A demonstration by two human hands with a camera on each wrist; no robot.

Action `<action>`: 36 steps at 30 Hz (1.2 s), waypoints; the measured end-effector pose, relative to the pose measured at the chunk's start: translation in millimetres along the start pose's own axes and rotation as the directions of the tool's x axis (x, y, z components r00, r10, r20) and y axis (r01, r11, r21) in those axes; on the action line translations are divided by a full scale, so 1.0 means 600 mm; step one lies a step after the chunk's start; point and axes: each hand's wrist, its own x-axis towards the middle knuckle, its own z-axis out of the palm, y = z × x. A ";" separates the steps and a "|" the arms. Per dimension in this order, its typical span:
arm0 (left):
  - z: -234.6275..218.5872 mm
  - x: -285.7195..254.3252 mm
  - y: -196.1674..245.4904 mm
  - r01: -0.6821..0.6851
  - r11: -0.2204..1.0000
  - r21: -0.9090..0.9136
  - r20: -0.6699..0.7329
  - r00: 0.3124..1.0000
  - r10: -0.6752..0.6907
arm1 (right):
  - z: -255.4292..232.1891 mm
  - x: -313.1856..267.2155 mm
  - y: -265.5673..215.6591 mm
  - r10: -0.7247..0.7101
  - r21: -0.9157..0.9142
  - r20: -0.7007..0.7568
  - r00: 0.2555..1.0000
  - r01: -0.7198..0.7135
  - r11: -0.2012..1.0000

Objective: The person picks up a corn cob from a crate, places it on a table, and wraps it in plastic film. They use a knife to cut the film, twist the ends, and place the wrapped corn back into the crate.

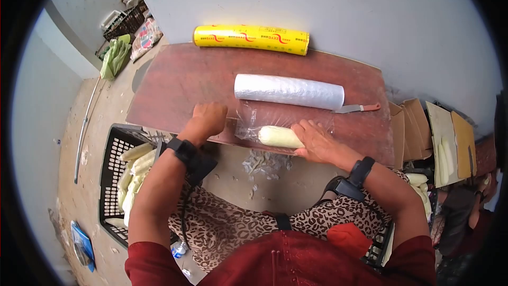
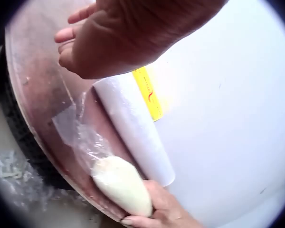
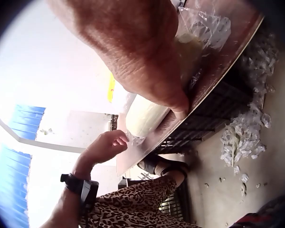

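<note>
A pale cream, blunt-ended oblong vegetable (image 1: 278, 136) lies near the table's front edge, on a sheet of clear film (image 1: 247, 119). My right hand (image 1: 317, 144) grips its right end, thumb on the near side and fingers over the far side. Crumpled film (image 2: 88, 142) trails from the vegetable's other end in the left wrist view. To the left, my left hand (image 1: 209, 121) hovers over the table edge, its fingers loosely curled and no object showing in them. A large roll of clear film (image 1: 288, 91) lies just behind the vegetable.
A knife (image 1: 365, 108) with a reddish handle lies right of the roll. Behind stands a yellow printed roll (image 1: 251, 38) against the wall. A black crate (image 1: 112, 180) of pale vegetables is at my left; cardboard (image 1: 415, 130) stands right. Film scraps (image 1: 264, 164) litter the floor.
</note>
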 end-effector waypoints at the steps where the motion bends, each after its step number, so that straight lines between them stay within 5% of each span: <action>1: 0.002 0.007 0.000 -0.088 0.986 -0.138 -0.022 0.996 0.086 | 0.000 0.002 0.000 0.001 -0.006 0.002 1.000 -0.001 1.000; 6: 0.009 0.022 0.019 -0.392 0.685 -0.614 -0.095 0.899 0.428 | -0.005 0.005 -0.003 -0.008 0.013 0.025 1.000 0.007 1.000; 12: -0.008 0.011 0.035 -0.169 0.729 -0.664 0.190 0.904 0.383 | -0.007 0.006 -0.002 -0.030 0.033 0.023 0.999 0.029 0.999; 18: 0.021 0.027 0.013 -0.075 0.531 -0.844 0.127 0.934 0.334 | -0.010 0.004 -0.002 -0.038 0.047 0.024 0.999 0.037 0.998; 21: 0.007 0.015 0.014 0.110 0.392 -0.913 0.224 0.940 0.258 | -0.011 0.005 -0.001 -0.048 0.050 0.017 0.999 0.047 0.998; 30: 0.008 0.002 0.008 0.218 -0.054 -0.974 0.185 0.916 0.356 | -0.009 0.004 0.002 -0.073 0.067 -0.020 0.997 0.074 0.995; 36: 0.024 0.004 0.009 0.247 0.155 -0.956 0.283 0.917 0.281 | -0.008 0.004 0.004 -0.077 0.058 -0.013 0.997 0.078 0.995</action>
